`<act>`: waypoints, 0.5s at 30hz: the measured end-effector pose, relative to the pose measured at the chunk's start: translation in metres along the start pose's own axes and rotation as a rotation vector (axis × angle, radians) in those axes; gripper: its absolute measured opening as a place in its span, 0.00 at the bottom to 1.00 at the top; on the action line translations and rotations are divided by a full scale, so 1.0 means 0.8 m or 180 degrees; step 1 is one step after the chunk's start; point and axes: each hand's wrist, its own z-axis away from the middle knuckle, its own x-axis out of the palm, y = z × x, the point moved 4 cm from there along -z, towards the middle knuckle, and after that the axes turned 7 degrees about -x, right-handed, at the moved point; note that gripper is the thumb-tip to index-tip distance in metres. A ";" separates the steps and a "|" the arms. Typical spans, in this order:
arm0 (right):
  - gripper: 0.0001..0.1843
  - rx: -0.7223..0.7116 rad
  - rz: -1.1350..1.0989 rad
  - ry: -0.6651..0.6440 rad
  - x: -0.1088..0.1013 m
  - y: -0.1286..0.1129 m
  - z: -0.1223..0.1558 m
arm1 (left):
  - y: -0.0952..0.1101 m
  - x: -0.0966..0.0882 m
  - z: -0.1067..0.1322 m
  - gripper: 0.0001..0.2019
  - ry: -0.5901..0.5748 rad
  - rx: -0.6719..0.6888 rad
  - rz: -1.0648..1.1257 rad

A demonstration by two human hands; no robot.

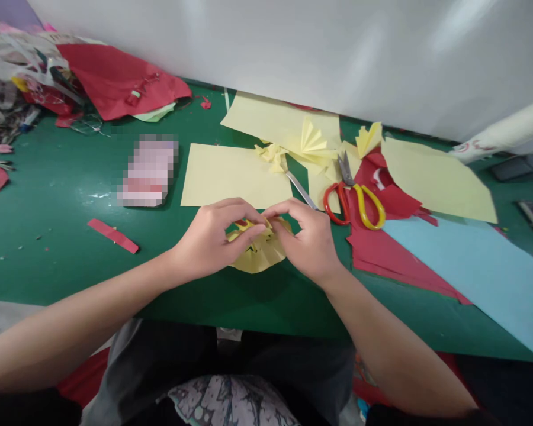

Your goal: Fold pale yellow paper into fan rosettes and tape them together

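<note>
A folded, cut yellow paper piece (pixel 257 254) lies on the green table (pixel 71 236) near its front edge. My left hand (pixel 213 236) pinches its top edge from the left, fingers closed on the paper. From the other side my right hand (pixel 308 239) does the same, and the fingertips of both hands meet above the piece. Behind them lies a flat yellow sheet (pixel 231 174).
Red and yellow scissors (pixel 353 198) and a metal blade (pixel 301 189) lie just behind my right hand. Red sheets (pixel 382 248), a light blue sheet (pixel 479 272) and more yellow paper (pixel 435 177) cover the right side. A red strip (pixel 113 235) lies left; scraps pile at far left.
</note>
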 end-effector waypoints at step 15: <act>0.05 -0.0114 0.0016 0.0095 -0.003 -0.002 -0.001 | -0.014 -0.005 -0.006 0.07 -0.0312 -0.0915 0.1295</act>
